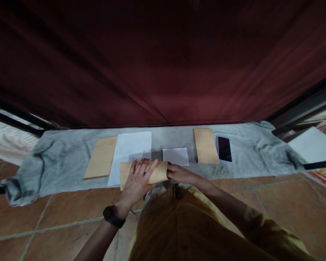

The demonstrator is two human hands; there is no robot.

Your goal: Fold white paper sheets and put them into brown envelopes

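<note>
A brown envelope [159, 173] is held just above the near edge of a grey cloth [70, 159]. My left hand [137, 181] lies over its middle with fingers stretched flat and the thumb beneath. At the envelope's right end, my right hand [179, 173] is closed in a pinch. A dark watch [113, 216] sits on my left wrist. Under the envelope lies a large white sheet [130, 148].
On the cloth lie a brown envelope [101, 157] at left, a small white folded paper [176, 156], another brown envelope [205, 145] and a black phone [224, 149]. A dark red curtain [163, 61] hangs behind. Tiled floor [43, 214] lies in front. White paper [312, 145] sits far right.
</note>
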